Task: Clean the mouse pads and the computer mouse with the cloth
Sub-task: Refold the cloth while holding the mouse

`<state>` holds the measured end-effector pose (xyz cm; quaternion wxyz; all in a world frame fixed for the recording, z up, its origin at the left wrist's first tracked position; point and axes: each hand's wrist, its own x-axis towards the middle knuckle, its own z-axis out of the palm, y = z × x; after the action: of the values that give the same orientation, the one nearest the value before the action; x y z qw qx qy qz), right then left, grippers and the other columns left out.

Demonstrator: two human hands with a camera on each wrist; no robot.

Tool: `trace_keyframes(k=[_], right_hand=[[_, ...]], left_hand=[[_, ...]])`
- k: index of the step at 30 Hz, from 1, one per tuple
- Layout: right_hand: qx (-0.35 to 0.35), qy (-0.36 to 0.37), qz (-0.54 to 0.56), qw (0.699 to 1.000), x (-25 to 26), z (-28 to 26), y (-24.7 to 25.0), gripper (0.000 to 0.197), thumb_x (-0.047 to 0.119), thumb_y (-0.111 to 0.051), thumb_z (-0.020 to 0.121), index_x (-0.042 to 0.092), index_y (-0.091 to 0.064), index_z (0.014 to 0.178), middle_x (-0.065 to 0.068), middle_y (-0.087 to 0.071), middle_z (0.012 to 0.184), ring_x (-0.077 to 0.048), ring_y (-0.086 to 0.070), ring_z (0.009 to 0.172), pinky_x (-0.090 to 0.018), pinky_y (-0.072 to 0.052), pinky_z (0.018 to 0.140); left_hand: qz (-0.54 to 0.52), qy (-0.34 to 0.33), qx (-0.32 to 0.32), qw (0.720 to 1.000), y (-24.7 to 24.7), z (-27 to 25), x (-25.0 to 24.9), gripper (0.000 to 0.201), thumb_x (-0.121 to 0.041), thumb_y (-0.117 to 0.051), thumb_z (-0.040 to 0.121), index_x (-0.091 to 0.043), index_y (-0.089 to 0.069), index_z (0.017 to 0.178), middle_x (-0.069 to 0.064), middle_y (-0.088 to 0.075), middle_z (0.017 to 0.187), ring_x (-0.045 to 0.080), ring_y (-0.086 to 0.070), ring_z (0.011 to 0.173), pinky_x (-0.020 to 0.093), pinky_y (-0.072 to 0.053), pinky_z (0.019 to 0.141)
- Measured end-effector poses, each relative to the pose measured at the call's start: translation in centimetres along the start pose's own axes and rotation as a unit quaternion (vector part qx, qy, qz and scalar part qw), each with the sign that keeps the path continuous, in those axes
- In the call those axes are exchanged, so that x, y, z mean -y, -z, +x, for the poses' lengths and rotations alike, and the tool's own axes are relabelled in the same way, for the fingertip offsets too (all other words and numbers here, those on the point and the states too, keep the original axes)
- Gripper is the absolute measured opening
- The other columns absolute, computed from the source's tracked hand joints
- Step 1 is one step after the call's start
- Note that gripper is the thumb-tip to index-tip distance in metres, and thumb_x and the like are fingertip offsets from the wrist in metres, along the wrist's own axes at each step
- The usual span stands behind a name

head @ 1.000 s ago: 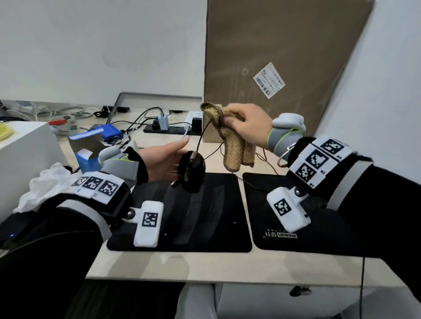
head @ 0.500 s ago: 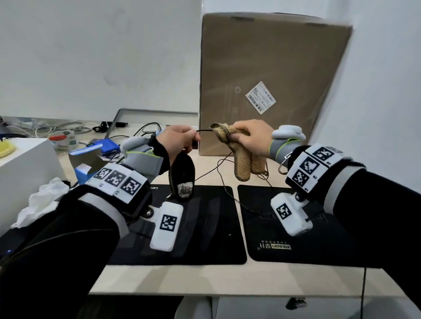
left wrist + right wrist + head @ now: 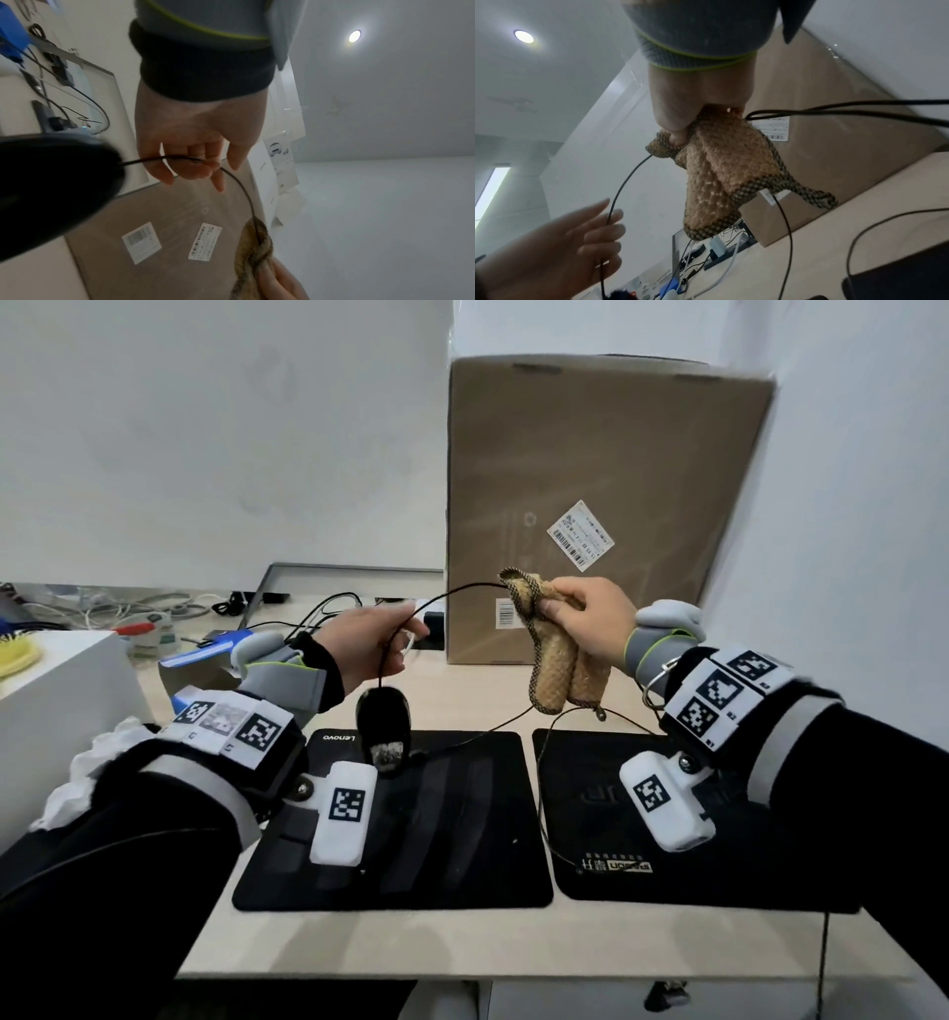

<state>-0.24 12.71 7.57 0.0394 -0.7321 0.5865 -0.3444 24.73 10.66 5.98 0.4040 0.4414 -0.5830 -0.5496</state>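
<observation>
Left hand (image 3: 371, 643) pinches mouse cable (image 3: 447, 597), black mouse (image 3: 384, 720) dangling over Lenovo pad (image 3: 452, 819). Right hand (image 3: 590, 621) grips tan cloth (image 3: 557, 670) around cable. Right pad (image 3: 590, 814) logo unreadable.

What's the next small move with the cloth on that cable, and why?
Probably slide the right hand with the cloth farther along the cable, away from the left hand. The cloth wraps the cable, and the mouse dangles above the left mouse pad.

A black computer mouse (image 3: 384, 722) hangs by its cable (image 3: 447, 596) above the left of two black mouse pads (image 3: 441, 819) (image 3: 616, 809), its cable running into a bunched tan cloth (image 3: 557, 660).
</observation>
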Motion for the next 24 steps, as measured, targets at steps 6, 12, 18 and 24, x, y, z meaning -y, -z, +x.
trace_keyframes(k=[6, 12, 18, 24], right_hand=[[0.013, 0.037, -0.023, 0.999, 4.4, 2.2, -0.3, 0.022, 0.023, -0.054, 0.089, 0.023, -0.047, 0.068, 0.003, -0.051, 0.066, -0.021, -0.048, 0.074, -0.026, -0.030, 0.064], [-0.014, 0.064, 0.010, 0.998, 5.8, 2.7, 0.4, 0.016, 0.022, -0.053, 0.090, 0.010, -0.063, 0.087, 0.001, -0.056, 0.075, -0.020, -0.051, 0.077, -0.029, -0.034, 0.068], [-0.026, 0.010, 0.020, 0.999, 1.9, 1.6, 1.3, 0.022, 0.025, -0.053, 0.089, 0.006, -0.063, 0.087, -0.012, -0.064, 0.082, -0.025, -0.055, 0.082, -0.030, -0.036, 0.069], [-0.047, -0.041, 0.057, 0.996, -0.2, 0.6, 1.0, 0.021, 0.019, -0.055, 0.091, 0.002, -0.066, 0.097, -0.020, -0.067, 0.089, -0.020, -0.055, 0.080, -0.030, -0.040, 0.072]], left_hand=[[-0.004, -0.041, 0.043, 0.998, -2.9, 0.0, -4.3, 0.034, -0.035, -0.037, 0.100, -0.016, -0.053, 0.075, -0.006, -0.037, 0.049, 0.004, -0.029, 0.031, 0.018, -0.026, 0.045], [0.013, -0.092, 0.025, 0.995, -2.9, 0.5, -7.3, 0.035, -0.024, -0.038, 0.101, -0.018, -0.041, 0.067, -0.014, -0.028, 0.033, -0.002, -0.018, 0.027, 0.008, -0.011, 0.029], [-0.028, -0.105, -0.035, 0.993, 0.1, 0.5, -9.4, 0.034, -0.027, -0.039, 0.101, -0.015, -0.047, 0.070, -0.012, -0.029, 0.031, -0.001, -0.019, 0.025, 0.009, -0.014, 0.027], [-0.042, -0.090, -0.046, 0.994, 2.0, 0.9, -9.6, 0.035, -0.030, -0.036, 0.101, -0.018, -0.045, 0.070, -0.010, -0.027, 0.032, 0.000, -0.019, 0.025, 0.011, -0.012, 0.028]])
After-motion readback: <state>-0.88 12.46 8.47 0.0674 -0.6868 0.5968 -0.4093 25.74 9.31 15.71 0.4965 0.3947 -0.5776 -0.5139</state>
